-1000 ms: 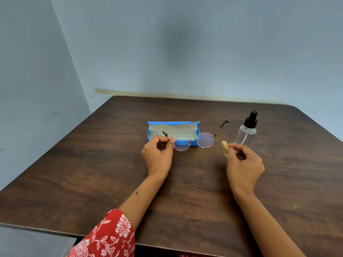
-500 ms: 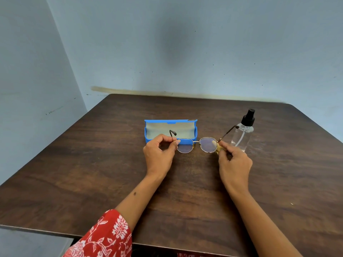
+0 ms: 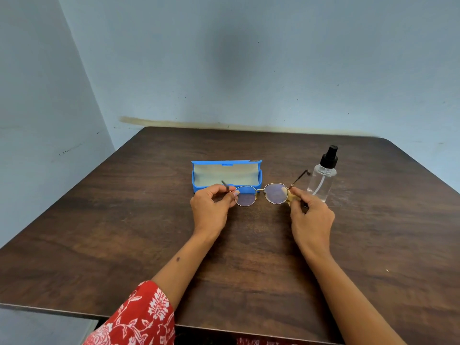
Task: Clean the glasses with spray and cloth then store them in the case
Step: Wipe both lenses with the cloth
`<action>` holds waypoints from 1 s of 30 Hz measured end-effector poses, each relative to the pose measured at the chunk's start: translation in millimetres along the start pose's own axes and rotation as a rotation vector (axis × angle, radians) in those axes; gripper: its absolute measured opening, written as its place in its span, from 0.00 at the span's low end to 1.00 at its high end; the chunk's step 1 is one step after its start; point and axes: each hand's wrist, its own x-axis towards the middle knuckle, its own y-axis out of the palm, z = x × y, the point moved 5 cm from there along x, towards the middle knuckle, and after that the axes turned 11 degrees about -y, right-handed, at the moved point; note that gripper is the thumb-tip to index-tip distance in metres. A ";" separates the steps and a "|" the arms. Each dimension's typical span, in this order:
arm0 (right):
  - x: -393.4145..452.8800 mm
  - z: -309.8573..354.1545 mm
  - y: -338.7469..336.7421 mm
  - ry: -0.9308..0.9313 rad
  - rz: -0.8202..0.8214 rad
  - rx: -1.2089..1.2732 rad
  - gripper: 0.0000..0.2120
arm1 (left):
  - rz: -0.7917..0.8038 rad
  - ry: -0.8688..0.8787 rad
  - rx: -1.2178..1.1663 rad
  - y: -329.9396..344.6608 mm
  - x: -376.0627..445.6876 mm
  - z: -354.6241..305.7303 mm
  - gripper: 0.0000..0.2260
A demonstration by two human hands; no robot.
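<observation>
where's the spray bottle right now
In the head view the spray bottle stands upright on the right side of the table, just beyond the right hand and to the right of the open blue case.

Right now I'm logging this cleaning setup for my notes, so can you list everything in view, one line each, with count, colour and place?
glasses: one pair, thin gold frame with clear round lenses, held up in front of the case, temples unfolded
cloth: one, yellowish, pinched against the right lens
case: one, blue with pale lining, lid open, centre of the table
spray bottle: one, clear with black pump top, upright, right of the case
table: one, dark brown wood grain, set into the wall corner
walls: two, pale blue, behind and left of the table
sleeve: one, red with white floral print, on the left arm
left hand: pinches the frame's left end
right hand: holds the cloth on the right lens
</observation>
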 end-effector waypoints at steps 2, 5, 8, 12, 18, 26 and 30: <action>-0.5 -0.1 0.0 0.009 -0.002 -0.002 0.12 | 0.012 -0.019 -0.025 0.0 0.5 1.3 0.03; -0.2 -0.3 -2.8 0.057 -0.025 -0.004 0.12 | -0.002 -0.038 -0.054 -1.2 0.9 2.2 0.03; 1.8 -5.7 -9.6 0.177 -0.112 0.061 0.08 | -0.038 -0.050 -0.081 -2.9 1.9 2.0 0.03; 2.3 -9.6 -13.8 0.248 -0.215 0.196 0.06 | -0.071 -0.045 -0.080 -5.4 4.0 3.4 0.05; -4.2 19.0 0.9 -0.289 -0.055 0.036 0.12 | -0.076 -0.007 0.002 -4.8 3.3 1.7 0.05; -7.2 21.3 15.3 -0.494 0.062 -0.274 0.11 | -0.021 0.064 0.053 0.3 -1.0 -2.8 0.07; -11.9 24.7 23.6 -0.541 0.159 -0.312 0.10 | -0.057 0.084 0.068 -2.9 0.8 -2.9 0.08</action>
